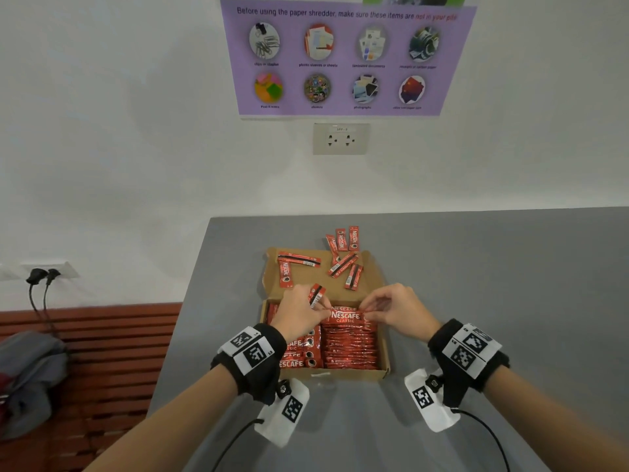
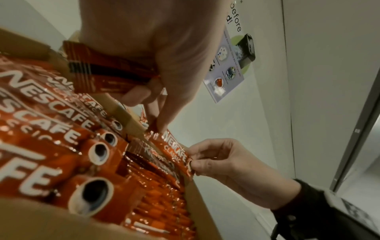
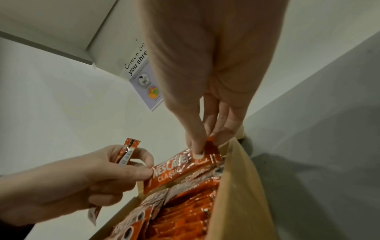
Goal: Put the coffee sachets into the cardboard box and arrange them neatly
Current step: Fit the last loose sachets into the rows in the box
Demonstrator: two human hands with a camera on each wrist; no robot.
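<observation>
Placement step under way: one coffee sachet [image 1: 345, 316] going into the far end of the right-hand row of the cardboard box [image 1: 384, 356].

I judge the task well advanced. The box on the tabletop [image 1: 493, 267] holds two packed rows, while loose sachets [image 1: 342, 264] lie on the open lid flap and just beyond it. My right hand [image 1: 398, 310] pinches the sachet's right end between thumb and fingertips [image 3: 197, 152], the other fingers loosely curled. My left hand [image 1: 299, 313] steadies the left end with thumb and forefinger, and its remaining fingers are curled round spare sachets [image 1: 316, 294] kept in the palm. Grip on both ends is tight and narrow, nothing slack. Next move, in my judgement: press the sachet down level with its row, release, then feed in one from the left hand.
</observation>
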